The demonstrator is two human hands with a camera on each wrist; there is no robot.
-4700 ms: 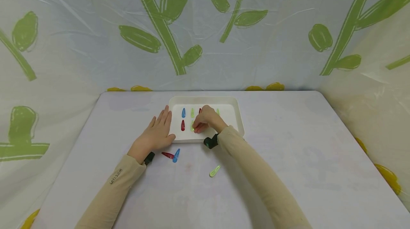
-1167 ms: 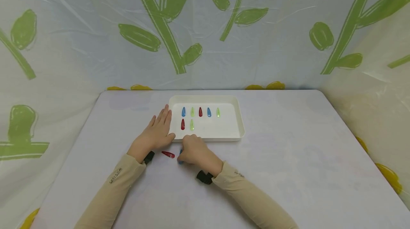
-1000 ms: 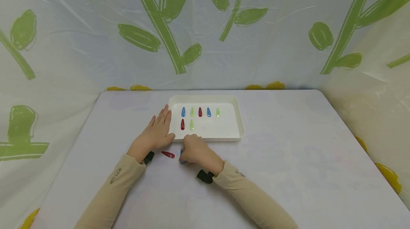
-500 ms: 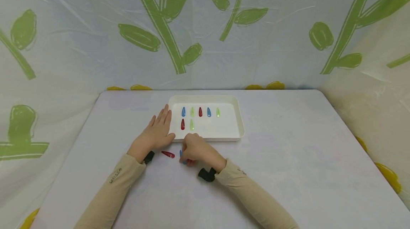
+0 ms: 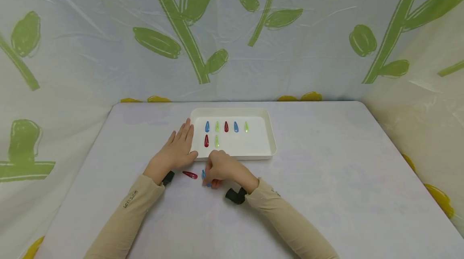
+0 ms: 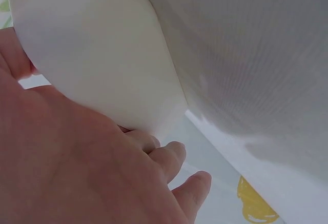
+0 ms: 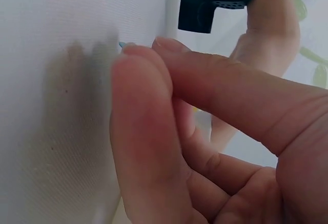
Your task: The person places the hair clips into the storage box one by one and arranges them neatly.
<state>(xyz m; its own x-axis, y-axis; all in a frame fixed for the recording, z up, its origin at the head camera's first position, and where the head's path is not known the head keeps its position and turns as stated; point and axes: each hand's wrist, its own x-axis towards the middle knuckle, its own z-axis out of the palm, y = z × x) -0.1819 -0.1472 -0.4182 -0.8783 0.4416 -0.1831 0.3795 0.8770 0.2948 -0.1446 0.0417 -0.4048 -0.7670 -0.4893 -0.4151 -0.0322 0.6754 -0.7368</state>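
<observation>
In the head view my left hand (image 5: pixel 175 149) lies with straight fingers against the left side of a white tray (image 5: pixel 270 136). The left wrist view has its fingers (image 6: pixel 171 160) along the tray's outer wall. My right hand (image 5: pixel 224 169), just in front of the tray, pinches a blue snap hair clip (image 5: pixel 203 174) between thumb and index finger. Only the tip of that clip shows in the right wrist view, the fingers covering the rest. A red hair clip (image 5: pixel 190 175) lies on the table between the hands.
Inside the tray, hair clips stand in two rows. The back row runs blue (image 5: pixel 207 126), green (image 5: pixel 217 126), red (image 5: pixel 226 126), blue (image 5: pixel 236 126), green (image 5: pixel 246 126). The front row holds red (image 5: pixel 206 141) and green (image 5: pixel 216 141). A patterned cloth hangs behind the table.
My right hand has come out of the tray, leaving a green clip there, and drawn the blue clip off the red one. The loose green clip's spot is now covered by my right wrist.
</observation>
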